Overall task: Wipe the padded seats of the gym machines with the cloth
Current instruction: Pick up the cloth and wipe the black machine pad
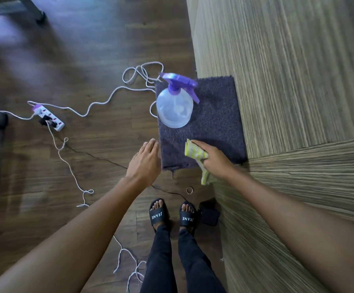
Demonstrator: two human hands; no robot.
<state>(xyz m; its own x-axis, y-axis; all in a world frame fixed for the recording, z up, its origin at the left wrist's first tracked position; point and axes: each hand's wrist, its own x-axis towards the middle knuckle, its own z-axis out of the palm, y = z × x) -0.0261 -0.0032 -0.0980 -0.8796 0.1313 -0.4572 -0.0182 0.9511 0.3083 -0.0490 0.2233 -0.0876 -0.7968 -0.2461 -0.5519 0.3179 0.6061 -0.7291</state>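
Right hand: the right hand (pixel 214 160) grips the cloth (pixel 194 152), fingers curled round the bunched fabric, forefinger lying along its top.
Cloth: yellow with pale stripes; its far end is pressed on the near part of the pad (pixel 218 115), and a tail hangs below the hand, past the pad's near edge.
Left hand: the left hand (pixel 145 160) holds nothing; its fingers are straight and close together, just beside the pad's left edge. Whether it touches the edge cannot be told.
Pad: dark purple, fuzzy, square, set against the striped wood panel (pixel 288 70) on the right.
Spray bottle: a clear spray bottle (pixel 175 106) with a purple trigger head stands on the far left part of the pad, well apart from the cloth.
Floor: dark wood floor (pixel 77 70); a white power strip (pixel 49 117) lies far left, its white cord (pixel 100 100) looping towards the pad.
Near: two feet in black sandals (pixel 159 214), a small ring (pixel 189 190) just beyond them, a black box (pixel 209 214) to their right.
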